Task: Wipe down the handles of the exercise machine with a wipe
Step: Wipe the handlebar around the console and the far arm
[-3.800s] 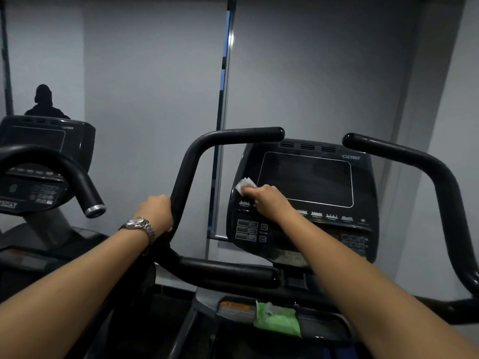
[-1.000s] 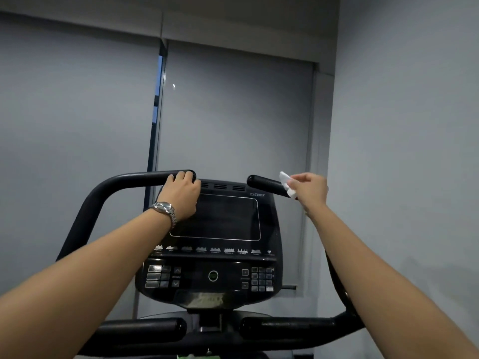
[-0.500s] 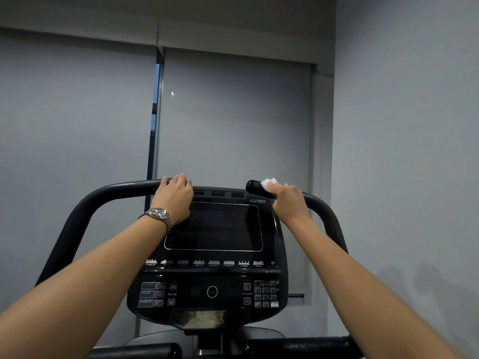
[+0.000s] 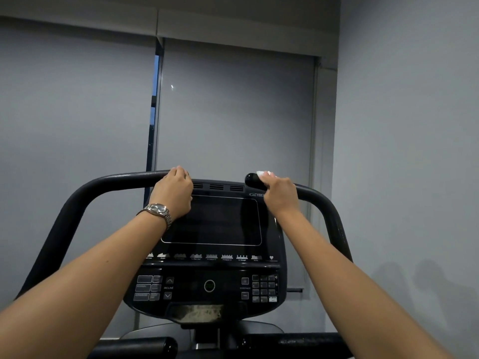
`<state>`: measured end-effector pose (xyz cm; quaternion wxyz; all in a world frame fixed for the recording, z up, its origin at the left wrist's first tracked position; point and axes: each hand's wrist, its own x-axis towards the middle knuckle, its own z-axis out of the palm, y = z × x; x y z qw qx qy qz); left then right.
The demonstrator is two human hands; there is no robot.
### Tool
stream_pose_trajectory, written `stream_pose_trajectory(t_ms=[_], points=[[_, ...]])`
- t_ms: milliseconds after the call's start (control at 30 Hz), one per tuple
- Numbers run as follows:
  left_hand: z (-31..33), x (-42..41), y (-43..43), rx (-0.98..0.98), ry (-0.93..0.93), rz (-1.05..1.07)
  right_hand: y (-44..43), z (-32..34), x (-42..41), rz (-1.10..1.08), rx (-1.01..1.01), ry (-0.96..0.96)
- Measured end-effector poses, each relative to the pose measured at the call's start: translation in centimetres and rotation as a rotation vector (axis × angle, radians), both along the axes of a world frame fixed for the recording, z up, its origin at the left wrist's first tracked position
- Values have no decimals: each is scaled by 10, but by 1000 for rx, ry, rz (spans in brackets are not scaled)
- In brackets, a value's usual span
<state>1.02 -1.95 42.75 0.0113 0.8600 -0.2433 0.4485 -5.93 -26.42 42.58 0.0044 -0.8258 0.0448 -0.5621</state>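
Observation:
Two black curved handles rise on either side of the exercise machine's console [image 4: 211,255]. My left hand [image 4: 173,194], with a metal watch on its wrist, grips the tip of the left handle [image 4: 85,193]. My right hand [image 4: 280,194] grips the right handle [image 4: 326,203] just behind its rounded end. A white wipe [image 4: 263,173] is wrapped under the fingers, a small corner of it showing above the knuckles. Most of the wipe is hidden by the hand.
The console carries a dark screen [image 4: 212,221] and button pads [image 4: 264,288] below it. Two lower black grips [image 4: 145,345] run across the bottom of the view. Grey roller blinds [image 4: 233,112] hang behind the machine and a grey wall [image 4: 409,151] stands close on the right.
My right hand brought the wipe from the console to the right handle's end and closed round it. My left hand moved up to the left handle's tip. The view tilted upward.

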Motion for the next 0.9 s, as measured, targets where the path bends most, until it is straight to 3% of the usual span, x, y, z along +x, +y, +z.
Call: stream_pose_trajectory(t_ms=[133, 233, 400, 600, 700, 900], points=[[2, -5, 1, -13, 25, -5, 24, 5, 8, -7, -66, 103], [1, -4, 1, -3, 18, -5, 16, -13, 1, 39, -102, 25], [-1, 0, 1, 15, 1, -24, 2, -5, -1, -3, 55, -42], [-4, 3, 2, 3, 1, -37, 10, -21, -4, -7, 10, -5], [-6, 5, 1, 13, -11, -26, -11, -28, -13, -38, 90, -80], [-4, 6, -2, -2, -1, -7, 5, -11, -9, -70, 113, -4]])
